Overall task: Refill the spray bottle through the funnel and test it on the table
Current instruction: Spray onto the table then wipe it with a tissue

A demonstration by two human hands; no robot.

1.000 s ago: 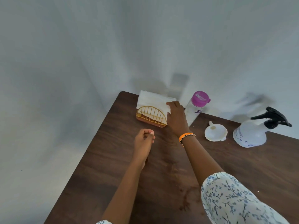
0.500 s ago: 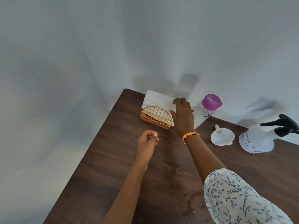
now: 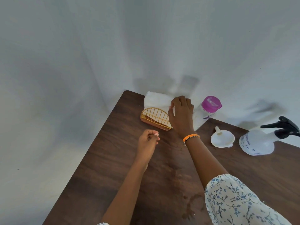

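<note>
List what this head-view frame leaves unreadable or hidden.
- Spray bottle: nozzle tip cut by the right edge; label print too small.
- Water bottle: lower part hidden behind the right hand.
- Left hand: curled shut; contents, if any, unseen.
- Napkins: right end covered by the right hand.

On the dark wooden desk (image 3: 113, 159), the right hand (image 3: 181, 116) pinches the edge of the white napkins (image 3: 155, 101) standing in a gold wire holder (image 3: 154, 118) near the far corner. The left hand (image 3: 148, 141) hovers curled into a loose fist, closer in. Just right of the right hand stands a bottle with a purple lid (image 3: 209, 108). Further right lie a white funnel (image 3: 222, 138) and a white spray bottle (image 3: 259, 142) with a black trigger head, apart from each other. Wet marks show on the desk near the floral sleeve (image 3: 235, 200).
</note>
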